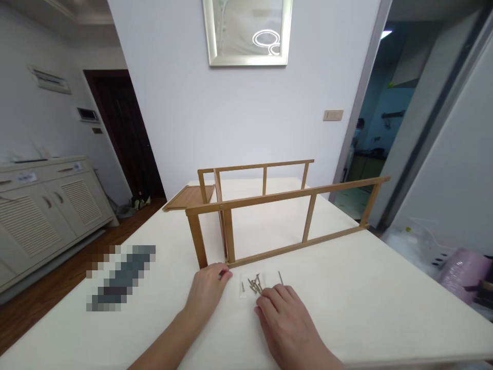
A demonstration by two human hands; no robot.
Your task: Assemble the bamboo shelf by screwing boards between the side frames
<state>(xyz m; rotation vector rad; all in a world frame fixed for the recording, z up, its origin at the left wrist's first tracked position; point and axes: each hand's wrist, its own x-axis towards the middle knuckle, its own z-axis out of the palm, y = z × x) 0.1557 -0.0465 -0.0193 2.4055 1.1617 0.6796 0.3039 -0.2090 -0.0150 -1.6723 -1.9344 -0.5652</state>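
A wooden frame (265, 252) of slats, like part of a small shelf, stands on its side on the white table (365, 303). My left hand (208, 288) is closed beside its lower near corner; a small dark piece shows between thumb and finger, too little to name. Several brass-coloured screws (254, 283) lie in a loose pile on a small clear plastic bag, with one screw (243, 287) apart on the left. My right hand (283, 316) has its fingers curled together at the pile's edge, their tips hidden. Behind its knuckles a thin metal rod (281, 278) sticks out.
A slatted wooden panel (188, 197) lies at the table's far left corner. Nearer on the left is a blurred-out dark object (125, 277). Beyond the table stand a wall, a white cabinet (50, 205) on the left, and pink bubble wrap (464, 275) at the right.
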